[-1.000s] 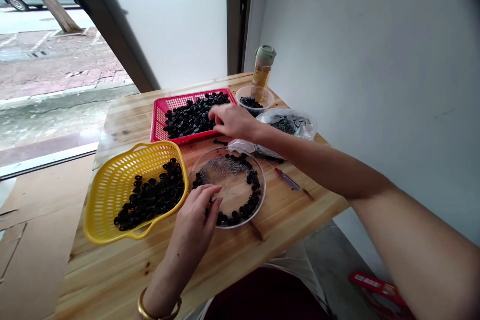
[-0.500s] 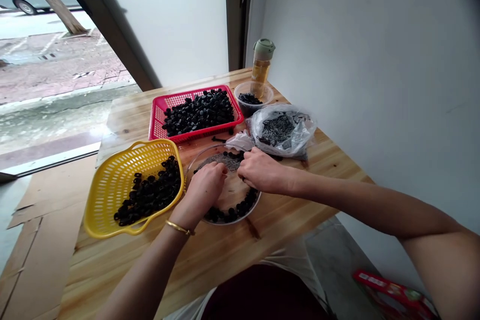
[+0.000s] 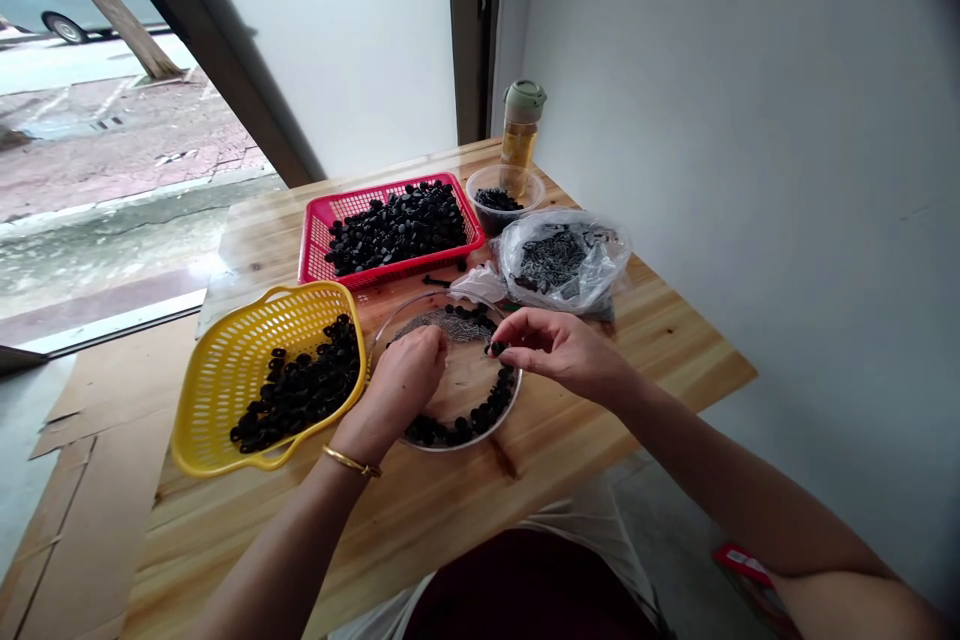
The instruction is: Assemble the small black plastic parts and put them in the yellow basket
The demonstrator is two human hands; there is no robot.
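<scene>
Between thumb and forefinger, my right hand [image 3: 559, 352] pinches a small black round piece [image 3: 496, 348] over the right side of a clear round tray [image 3: 517, 398]. My left hand [image 3: 411, 368] is closed above the tray's left side; what its fingertips hold, if anything, is hidden. Black round pieces [image 3: 487, 412] lie along the tray's rim, and thin metal pins [image 3: 461, 323] are heaped at its far side. The yellow basket [image 3: 217, 350], left of the tray, holds black ring-like pieces [image 3: 300, 390].
Behind the tray is a red basket [image 3: 319, 220] of black pieces. A plastic bag [image 3: 611, 255] of dark small parts, a clear tub [image 3: 534, 188] and a bottle [image 3: 519, 135] stand at the back right of the wooden table [image 3: 435, 530]. A wall runs along the right.
My right hand has shifted right and turned, its fingers now more spread around a black piece that shows. My left hand has moved slightly left, staying closed.
</scene>
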